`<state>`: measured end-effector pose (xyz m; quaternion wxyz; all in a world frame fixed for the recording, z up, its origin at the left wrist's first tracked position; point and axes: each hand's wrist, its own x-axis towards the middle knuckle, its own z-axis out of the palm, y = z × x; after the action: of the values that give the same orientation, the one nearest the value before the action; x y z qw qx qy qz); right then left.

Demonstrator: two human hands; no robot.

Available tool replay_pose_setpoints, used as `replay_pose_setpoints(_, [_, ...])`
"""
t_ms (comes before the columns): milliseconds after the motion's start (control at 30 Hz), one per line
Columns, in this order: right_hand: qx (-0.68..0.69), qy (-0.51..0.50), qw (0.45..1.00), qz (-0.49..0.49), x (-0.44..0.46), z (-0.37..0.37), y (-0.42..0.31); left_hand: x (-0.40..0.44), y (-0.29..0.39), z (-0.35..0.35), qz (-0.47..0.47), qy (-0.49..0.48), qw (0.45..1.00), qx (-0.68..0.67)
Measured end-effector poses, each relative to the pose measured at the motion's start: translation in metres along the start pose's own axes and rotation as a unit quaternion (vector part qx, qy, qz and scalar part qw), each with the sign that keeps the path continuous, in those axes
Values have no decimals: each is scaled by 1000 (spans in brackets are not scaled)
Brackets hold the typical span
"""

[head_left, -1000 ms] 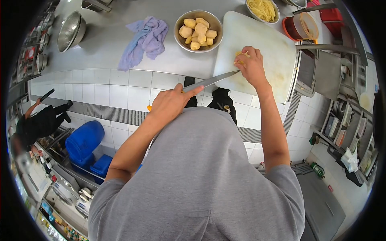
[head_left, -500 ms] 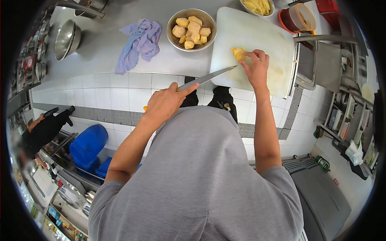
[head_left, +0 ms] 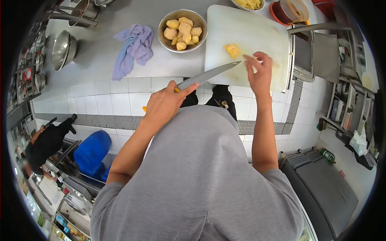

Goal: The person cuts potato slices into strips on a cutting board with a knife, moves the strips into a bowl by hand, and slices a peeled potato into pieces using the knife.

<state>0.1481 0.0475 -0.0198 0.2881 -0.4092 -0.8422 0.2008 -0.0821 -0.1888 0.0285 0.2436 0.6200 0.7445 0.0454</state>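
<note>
A long knife [head_left: 209,75] with a yellow handle is held in my left hand [head_left: 164,100]. Its blade slants up to the right, with the tip over the near part of the white cutting board [head_left: 249,30]. On the board lie sliced yellow pieces [head_left: 232,50], beyond the knife tip. My right hand [head_left: 260,72] is above the board to the right of the tip, thumb and index finger apart, with nothing visible between them. Peeled yellow chunks [head_left: 184,28] fill a metal bowl [head_left: 161,39] left of the board.
A purple cloth [head_left: 134,48] and metal strainer bowls [head_left: 64,50] are on the steel counter [head_left: 96,52]. Beyond the board are a bowl of yellow strips [head_left: 249,3] and a red-rimmed container [head_left: 290,11]. Another person [head_left: 48,140] in dark clothes is at far left, near a blue barrel [head_left: 92,152].
My right hand has let go of the yellow pieces and drawn back to the right; they now lie fanned on the board. The knife stays in my left hand. The view has shifted slightly.
</note>
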Motion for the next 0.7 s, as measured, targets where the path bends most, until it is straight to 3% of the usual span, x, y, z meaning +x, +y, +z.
replay_pose_setpoints(33, [-28, -37, 996, -77, -1, -2, -4, 2, 1, 1, 3, 1, 1000, 0])
replay_pose_setpoints(367, [-69, -105, 980, -152, 18, 4, 6, 8, 1, -7, 27, 39, 998, 33])
replay_pose_setpoints(700, [-37, -152, 978, -135, 44, 22, 13, -21, -13, -20, -38, 33, 999, -9])
